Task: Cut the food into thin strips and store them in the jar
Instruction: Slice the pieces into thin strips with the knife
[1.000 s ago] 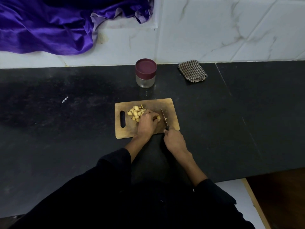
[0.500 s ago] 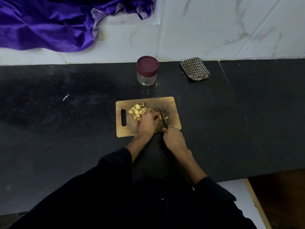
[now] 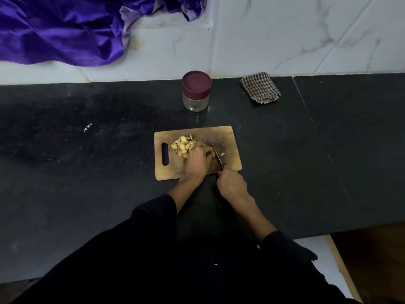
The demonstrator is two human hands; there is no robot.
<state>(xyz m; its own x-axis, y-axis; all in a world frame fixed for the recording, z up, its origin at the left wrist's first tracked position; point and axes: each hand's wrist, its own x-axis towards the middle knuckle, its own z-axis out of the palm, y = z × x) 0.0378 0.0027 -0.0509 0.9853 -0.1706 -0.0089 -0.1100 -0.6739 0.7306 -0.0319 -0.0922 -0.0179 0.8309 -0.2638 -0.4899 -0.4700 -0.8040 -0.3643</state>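
- Steel knife (image 3: 217, 156), blade angled across the wooden cutting board (image 3: 228, 137), its handle wrapped in the curled fingers of the right hand (image 3: 232, 185) at the board's near edge.
- Left hand (image 3: 198, 160) sits just left of the blade, fingers bent down over a yellowish piece of food (image 3: 212, 152) and pinning it to the board.
- One cut strip (image 3: 222, 154) lies just right of the blade.
- A pile of pale yellow food pieces (image 3: 183, 145) sits on the board by the left hand's fingertips, between them and the board's slotted handle hole.
- The glass jar (image 3: 195, 102), capped with a maroon lid (image 3: 196, 84), stands upright on the black countertop (image 3: 87, 172) behind the board, apart from it.
- A folded checked cloth (image 3: 260, 87) lies to the right of the jar near the white marbled wall (image 3: 295, 36).
- Purple satin fabric (image 3: 61, 29) drapes over the wall at far left.
- Dark sleeves cover both forearms up to the wrists.
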